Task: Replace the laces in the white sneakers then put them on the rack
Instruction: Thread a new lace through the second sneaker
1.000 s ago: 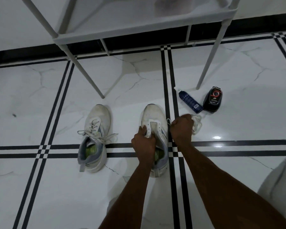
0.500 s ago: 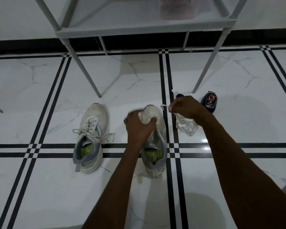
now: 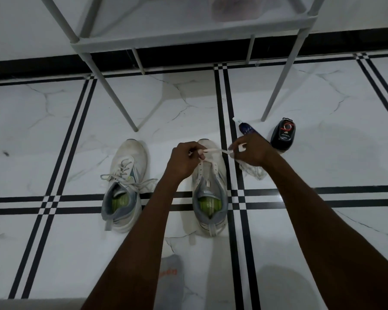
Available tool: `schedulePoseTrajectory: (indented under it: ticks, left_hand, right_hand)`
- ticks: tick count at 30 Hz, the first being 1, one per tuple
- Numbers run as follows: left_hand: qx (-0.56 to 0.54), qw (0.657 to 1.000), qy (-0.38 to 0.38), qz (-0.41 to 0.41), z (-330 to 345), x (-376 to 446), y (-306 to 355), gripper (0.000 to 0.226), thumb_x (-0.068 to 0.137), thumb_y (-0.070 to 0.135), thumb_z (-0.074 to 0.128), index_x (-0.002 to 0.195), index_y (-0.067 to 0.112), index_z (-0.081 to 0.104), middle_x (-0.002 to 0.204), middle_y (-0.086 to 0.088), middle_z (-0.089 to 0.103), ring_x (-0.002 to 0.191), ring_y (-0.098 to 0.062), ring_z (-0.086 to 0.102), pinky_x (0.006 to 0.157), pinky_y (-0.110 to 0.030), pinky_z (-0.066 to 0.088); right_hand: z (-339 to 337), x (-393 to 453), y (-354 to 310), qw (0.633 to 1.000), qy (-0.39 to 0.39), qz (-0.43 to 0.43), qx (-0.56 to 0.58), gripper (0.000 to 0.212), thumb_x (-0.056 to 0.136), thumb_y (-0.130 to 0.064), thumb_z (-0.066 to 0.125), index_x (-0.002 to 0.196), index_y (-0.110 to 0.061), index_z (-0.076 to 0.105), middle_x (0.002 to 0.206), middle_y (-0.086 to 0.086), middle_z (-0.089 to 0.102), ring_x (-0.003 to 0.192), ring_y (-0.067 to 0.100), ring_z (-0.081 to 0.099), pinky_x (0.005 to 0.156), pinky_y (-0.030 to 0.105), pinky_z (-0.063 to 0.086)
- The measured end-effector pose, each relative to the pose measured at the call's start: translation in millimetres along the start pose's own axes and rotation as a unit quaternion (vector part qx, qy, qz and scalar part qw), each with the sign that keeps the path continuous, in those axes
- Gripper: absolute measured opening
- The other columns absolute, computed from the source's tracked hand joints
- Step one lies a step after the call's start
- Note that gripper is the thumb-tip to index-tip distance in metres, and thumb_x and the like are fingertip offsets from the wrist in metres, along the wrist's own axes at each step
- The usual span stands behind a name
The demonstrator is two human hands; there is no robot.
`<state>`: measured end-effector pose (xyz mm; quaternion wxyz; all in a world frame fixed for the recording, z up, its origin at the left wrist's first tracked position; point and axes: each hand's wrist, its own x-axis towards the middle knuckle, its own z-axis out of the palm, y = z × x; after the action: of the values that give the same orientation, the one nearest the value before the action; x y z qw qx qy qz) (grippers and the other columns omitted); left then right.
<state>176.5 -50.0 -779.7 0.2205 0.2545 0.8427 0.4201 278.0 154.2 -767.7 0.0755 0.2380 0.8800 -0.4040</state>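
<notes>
You are holding a white lace (image 3: 215, 150) stretched between your two hands over the toe of the right shoe (image 3: 210, 189). Your left hand (image 3: 184, 159) is pinching one end with curled fingers, and your right hand (image 3: 252, 151) is pinching the other, with the rest of the lace bunched in a loose pile (image 3: 253, 171) on the floor (image 3: 54, 135) just under that hand.

Half a second ago your left hand was cupped over the toe of this shoe and holding no lace — now it is gripping the lace end, and the strand is running taut from hand to hand. Your right hand is sitting slightly lower and closer to the shoe than it was.

The right shoe is standing upright on the black tile lines with its eyelets bare and its tongue showing. The left shoe (image 3: 123, 184) is lying well to its left, still laced, in the same spot as before.

The rack (image 3: 188, 39) is standing beyond the shoes, its legs on the floor. A blue bottle (image 3: 244, 128) is lying partly hidden behind your right hand, and a black polish case (image 3: 283, 134) is sitting just beside it, near a rack leg — both unmoved.
</notes>
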Motion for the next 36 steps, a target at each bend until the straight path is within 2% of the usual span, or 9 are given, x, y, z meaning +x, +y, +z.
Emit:
schedulePoseTrajectory:
  ticks: [3,9,13,16,20,24,29,33,36]
  left_hand:
    - [-0.014,0.999,-0.018,0.027,0.3,-2.5,1.8,0.024,0.096,-0.007,0.052,0.108,0.004,0.068,0.081,-0.004,0.074,0.065,-0.005,0.068,0.069,-0.015,0.052]
    - [-0.04,0.997,0.072,-0.005,-0.7,-2.7,-0.7,0.011,0.093,0.011,0.071,0.089,0.004,0.064,0.067,-0.006,0.073,0.054,-0.012,0.07,0.052,-0.019,0.051]
    - [-0.091,0.994,0.063,-0.016,-3.6,-1.6,-13.1,0.005,0.092,0.006,0.071,0.092,0.003,0.075,0.08,-0.008,0.077,0.069,-0.015,0.074,0.064,-0.018,0.053]
    - [-0.091,0.994,0.06,-0.021,1.4,-3.5,-19.3,0.014,0.092,-0.003,0.066,0.097,0.003,0.077,0.089,-0.005,0.077,0.078,-0.011,0.074,0.069,-0.016,0.053]
    - [-0.07,0.992,0.097,-0.03,4.2,-4.6,-19.2,0.006,0.085,0.011,0.079,0.09,0.009,0.078,0.078,-0.001,0.077,0.07,-0.009,0.073,0.065,-0.015,0.051]
    - [-0.078,0.99,0.116,-0.036,2.4,-5.9,-19.5,0.018,0.087,0.025,0.079,0.084,0.008,0.074,0.071,0.001,0.075,0.065,-0.007,0.071,0.065,-0.021,0.054]
    - [0.021,0.994,0.094,-0.055,7.4,-12.2,-21.4,0.035,0.081,0.05,0.08,0.089,0.016,0.074,0.082,0.008,0.073,0.073,-0.002,0.068,0.07,-0.017,0.054]
    - [0.055,0.995,0.028,-0.076,23.0,-20.6,-25.7,0.047,0.073,0.038,0.088,0.107,0.011,0.07,0.096,0.001,0.068,0.084,-0.01,0.063,0.068,-0.007,0.044]
    - [0.073,0.993,0.053,-0.077,28.7,-23.2,-28.2,0.038,0.077,0.028,0.084,0.106,0.007,0.072,0.095,-0.005,0.072,0.087,-0.017,0.067,0.08,-0.023,0.053]
  right_hand:
    - [18.2,-1.7,-11.4,0.993,-0.014,-0.062,0.099,0.047,0.086,-0.017,0.077,0.131,-0.016,0.063,0.131,0.003,0.063,0.117,0.014,0.06,0.102,0.029,0.049]
    - [47.2,1.7,-30.1,0.979,0.0,-0.125,0.164,0.019,0.089,-0.022,0.072,0.107,-0.019,0.078,0.098,-0.006,0.077,0.087,0.011,0.073,0.084,0.039,0.061]
    - [45.4,4.8,-24.3,0.978,-0.012,-0.079,0.191,0.012,0.089,-0.008,0.072,0.098,-0.01,0.079,0.087,0.011,0.076,0.078,0.022,0.074,0.074,0.038,0.063]
    - [46.3,6.4,-18.2,0.986,-0.01,-0.067,0.151,0.012,0.085,-0.008,0.075,0.094,-0.015,0.08,0.082,0.004,0.077,0.075,0.016,0.074,0.073,0.031,0.059]
    - [58.9,4.9,-18.4,0.987,-0.009,-0.076,0.138,0.017,0.084,-0.015,0.077,0.096,-0.025,0.081,0.08,-0.001,0.077,0.071,0.011,0.074,0.078,0.034,0.061]
    - [61.3,5.2,-18.4,0.989,0.023,-0.088,0.119,0.005,0.083,-0.012,0.077,0.086,-0.014,0.08,0.073,0.0,0.075,0.063,0.013,0.072,0.07,0.032,0.061]
    - [66.8,8.2,-5.2,0.995,0.011,-0.077,0.064,0.005,0.084,-0.015,0.076,0.084,-0.011,0.078,0.083,0.001,0.075,0.07,0.003,0.064,0.069,0.019,0.05]
    - [69.7,8.1,-0.7,0.998,0.005,-0.042,0.05,0.007,0.083,-0.012,0.075,0.088,-0.009,0.079,0.085,0.003,0.075,0.07,0.003,0.063,0.065,0.009,0.046]
    - [73.7,10.6,0.3,0.998,-0.002,-0.045,0.037,0.007,0.082,-0.011,0.074,0.086,-0.011,0.079,0.085,0.003,0.076,0.071,0.005,0.065,0.062,0.004,0.044]
